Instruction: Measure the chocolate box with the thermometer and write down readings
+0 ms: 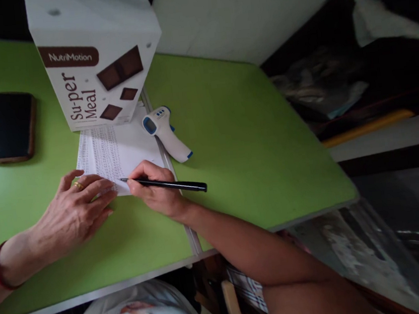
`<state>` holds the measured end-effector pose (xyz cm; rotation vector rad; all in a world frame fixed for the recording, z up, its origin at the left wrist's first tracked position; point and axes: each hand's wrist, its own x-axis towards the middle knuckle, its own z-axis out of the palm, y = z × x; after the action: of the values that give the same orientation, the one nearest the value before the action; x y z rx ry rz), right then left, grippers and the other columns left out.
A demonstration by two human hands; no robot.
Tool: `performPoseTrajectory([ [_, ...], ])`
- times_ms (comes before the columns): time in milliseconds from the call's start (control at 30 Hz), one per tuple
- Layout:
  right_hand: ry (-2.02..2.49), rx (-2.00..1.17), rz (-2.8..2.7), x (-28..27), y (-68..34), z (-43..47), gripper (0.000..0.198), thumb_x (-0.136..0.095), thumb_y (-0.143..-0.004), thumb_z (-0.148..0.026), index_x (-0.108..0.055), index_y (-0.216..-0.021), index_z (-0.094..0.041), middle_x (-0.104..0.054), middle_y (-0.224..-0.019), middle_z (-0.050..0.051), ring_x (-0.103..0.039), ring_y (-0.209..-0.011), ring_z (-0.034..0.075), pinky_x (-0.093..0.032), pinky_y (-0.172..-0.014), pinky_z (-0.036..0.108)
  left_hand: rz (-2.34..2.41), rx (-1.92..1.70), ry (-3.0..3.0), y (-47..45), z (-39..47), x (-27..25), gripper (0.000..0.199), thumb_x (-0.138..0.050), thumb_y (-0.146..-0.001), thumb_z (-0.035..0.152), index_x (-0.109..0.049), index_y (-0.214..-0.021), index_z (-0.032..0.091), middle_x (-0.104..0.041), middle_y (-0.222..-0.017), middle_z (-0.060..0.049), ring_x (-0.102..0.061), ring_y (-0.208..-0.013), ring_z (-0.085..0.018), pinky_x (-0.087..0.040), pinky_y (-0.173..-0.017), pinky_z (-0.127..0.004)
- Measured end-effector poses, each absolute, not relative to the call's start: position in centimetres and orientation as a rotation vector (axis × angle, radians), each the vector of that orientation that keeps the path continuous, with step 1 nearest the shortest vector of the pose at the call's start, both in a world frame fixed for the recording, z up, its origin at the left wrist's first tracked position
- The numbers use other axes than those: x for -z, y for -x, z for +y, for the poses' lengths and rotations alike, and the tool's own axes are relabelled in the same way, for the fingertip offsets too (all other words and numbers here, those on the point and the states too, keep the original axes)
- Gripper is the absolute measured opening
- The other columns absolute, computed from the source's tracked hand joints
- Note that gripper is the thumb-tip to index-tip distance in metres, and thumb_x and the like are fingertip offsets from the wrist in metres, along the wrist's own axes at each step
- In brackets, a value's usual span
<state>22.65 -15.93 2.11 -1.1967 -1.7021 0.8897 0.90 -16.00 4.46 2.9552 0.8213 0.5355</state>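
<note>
My right hand (152, 185) is closed around a black pen (177, 184), its tip on or just over the sheet of paper (137, 144). Columns of small handwritten marks cover the sheet's left part; its right part is white. My left hand (82, 205) lies with fingers spread over the sheet's lower left corner, a ring on one finger. The far end of the paper runs up to a white box (115, 42) printed "NutriMotion Su-per Meal", which hides what lies behind it. A white and blue infrared thermometer (167, 134) lies at the paper's right edge.
A dark phone (9, 127) with a brown edge lies on the green table (237, 139) at the left. A metal seam (192, 236) crosses the tabletop. Beyond the table's right side are a yellow bar (369, 127) and dim clutter. A wall rises at the back.
</note>
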Motion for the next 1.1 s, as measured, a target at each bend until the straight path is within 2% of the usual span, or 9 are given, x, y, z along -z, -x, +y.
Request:
performPoseTrajectory([
  [400, 1.216, -0.871, -1.707, -2.24, -22.65, -15.99, 0.014, -0.058, -0.080, -0.029, -0.050, -0.072, -0.021, -0.050, -0.060, -0.006, -0.042, -0.051, 0.008, -0.038, -0.052, 0.022, 0.840, -0.487, -2.913, -0.88, -16.00, -4.57, 0.027, -0.044, -0.100, 0.024, -0.066, -0.113, 0.017, -0.066, -0.119, -0.010, -0.059, -0.111, -0.029, -0.037, -0.100, -0.049],
  [1100, 1.256, -0.749, -1.688, -1.93, -23.01, -15.90, 0.014, -0.058, -0.078, -0.026, -0.049, -0.068, -0.021, -0.051, -0.058, -0.006, -0.045, -0.051, 0.008, -0.038, -0.052, 0.022, 0.838, -0.458, -2.942, -0.81, -15.98, -4.70, 0.031, -0.039, -0.103, 0.028, -0.066, -0.113, 0.015, -0.067, -0.119, -0.010, -0.059, -0.111, -0.029, -0.037, -0.100, -0.050],
])
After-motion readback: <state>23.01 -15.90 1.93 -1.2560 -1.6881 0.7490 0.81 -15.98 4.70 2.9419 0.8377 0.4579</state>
